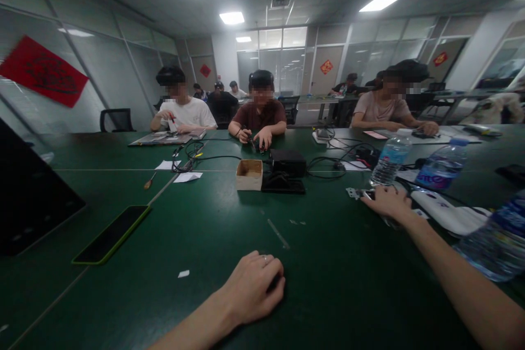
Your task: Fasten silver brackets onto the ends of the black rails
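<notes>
My left hand (258, 287) rests low on the green table (197, 306), its fingers curled inward with a ring on one of them. A dark gap shows between thumb and fingers; whatever is inside, if anything, is hidden. Farther right, my right hand (388, 202) is closed over a small metal part (353, 192), whose silvery end sticks out to the left of the fingers. Beside that hand are a clear water bottle (391, 158) and a white curved object (447, 210).
An open cardboard box (249, 176) and a black device (287, 163) stand mid-table. A green-edged phone (112, 235), a screwdriver (148, 182) and a dark screen (33, 197) lie left. More bottles (445, 164) stand right. Three people sit opposite, among cables and papers.
</notes>
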A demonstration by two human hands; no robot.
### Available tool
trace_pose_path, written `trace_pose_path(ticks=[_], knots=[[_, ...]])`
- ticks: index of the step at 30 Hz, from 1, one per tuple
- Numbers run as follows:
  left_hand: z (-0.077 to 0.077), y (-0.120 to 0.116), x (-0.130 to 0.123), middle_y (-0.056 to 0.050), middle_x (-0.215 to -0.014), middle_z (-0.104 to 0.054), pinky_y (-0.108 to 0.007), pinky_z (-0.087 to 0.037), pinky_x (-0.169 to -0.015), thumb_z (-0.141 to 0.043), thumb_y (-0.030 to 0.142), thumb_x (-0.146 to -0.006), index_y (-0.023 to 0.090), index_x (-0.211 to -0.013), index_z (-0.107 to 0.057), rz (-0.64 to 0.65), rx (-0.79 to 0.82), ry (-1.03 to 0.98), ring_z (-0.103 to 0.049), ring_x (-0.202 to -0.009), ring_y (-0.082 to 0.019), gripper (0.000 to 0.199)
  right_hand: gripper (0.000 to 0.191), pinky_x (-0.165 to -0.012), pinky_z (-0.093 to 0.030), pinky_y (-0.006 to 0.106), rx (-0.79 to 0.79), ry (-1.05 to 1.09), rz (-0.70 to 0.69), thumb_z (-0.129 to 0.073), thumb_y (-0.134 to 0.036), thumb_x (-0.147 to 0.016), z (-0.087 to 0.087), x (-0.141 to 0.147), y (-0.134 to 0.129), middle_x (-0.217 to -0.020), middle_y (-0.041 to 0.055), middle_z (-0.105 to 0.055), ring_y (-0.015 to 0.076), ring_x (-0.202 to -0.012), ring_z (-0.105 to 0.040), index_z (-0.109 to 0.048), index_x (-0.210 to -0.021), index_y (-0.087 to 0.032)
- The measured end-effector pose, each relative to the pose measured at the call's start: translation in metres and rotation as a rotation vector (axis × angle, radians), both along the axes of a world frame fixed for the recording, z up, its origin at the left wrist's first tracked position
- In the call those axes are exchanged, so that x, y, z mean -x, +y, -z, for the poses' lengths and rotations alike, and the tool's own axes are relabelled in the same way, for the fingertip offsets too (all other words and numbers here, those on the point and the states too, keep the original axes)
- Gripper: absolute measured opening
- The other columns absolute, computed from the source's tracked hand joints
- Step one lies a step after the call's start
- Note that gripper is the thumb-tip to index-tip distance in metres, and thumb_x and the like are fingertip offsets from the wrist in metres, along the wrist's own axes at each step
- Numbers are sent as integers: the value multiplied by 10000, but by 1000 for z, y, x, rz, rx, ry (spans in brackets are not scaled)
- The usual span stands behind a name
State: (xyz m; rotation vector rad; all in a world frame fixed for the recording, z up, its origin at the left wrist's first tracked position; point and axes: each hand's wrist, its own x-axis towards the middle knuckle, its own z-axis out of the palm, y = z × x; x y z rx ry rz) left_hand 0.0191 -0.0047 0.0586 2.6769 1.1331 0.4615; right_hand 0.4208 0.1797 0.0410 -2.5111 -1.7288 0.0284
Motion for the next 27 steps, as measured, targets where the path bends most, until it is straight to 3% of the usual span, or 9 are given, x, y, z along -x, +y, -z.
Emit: trace_pose_path(ticks=[3, 11, 15, 19, 22, 27], knots=[[-1, 0, -1, 4, -787, -609, -276, -373, -655, -497, 193, -871, 196, -856, -518, -9, -3, 21, -551, -689, -151, 26, 737, -954, -383, 574, 48, 36, 89, -402, -630, -830, 0, 1, -2, -1332, 263, -457, 456, -1238, -414, -481, -1306, -72], [-1, -2, -2, 3, -789, -620, -278, -379, -653, -505, 188, -862, 195, -859, -517, -14, -18, 27, -564, -690, -152, 14, 832, -979, -378, 548, -54, 140, 130, -460, -645, -790, 3, 7, -5, -1367, 280, -412, 458, -1262, -384, -341, -1371, -61], [-2, -1, -2, 4, -787, -627, -277, -383, -657, -503, 184, -865, 194, -852, -515, -3, -15, 23, -569, -690, -151, 20, 773, -972, -378, 558, -40, 129, 113, -437, -634, -801, 3, 7, -6, -1351, 272, -430, 463, -1259, -385, -407, -1328, -70], [-2, -1, -2, 0, -786, -631, -276, -389, -665, -507, 187, -865, 193, -852, -519, -8, -8, 25, -578, -697, -154, 18, 803, -937, -413, 555, -108, 169, 130, -459, -646, -784, 4, 5, -6, -1302, 280, -480, 455, -1211, -442, -377, -1334, -67], [-3, -1, -2, -2, -791, -632, -279, -392, -670, -502, 187, -871, 194, -861, -524, -8, 0, 25, -580, -702, -156, 25, 715, -913, -422, 562, -90, 135, 102, -434, -619, -814, 5, 4, -5, -1298, 281, -492, 468, -1205, -443, -459, -1286, -83], [-2, -2, -1, -2, -790, -629, -281, -389, -667, -500, 180, -867, 195, -861, -524, -7, -3, 24, -576, -696, -157, 29, 724, -880, -458, 502, -60, 71, 90, -397, -622, -839, 8, 0, -1, -1240, 270, -545, 447, -1160, -497, -532, -1224, -24]])
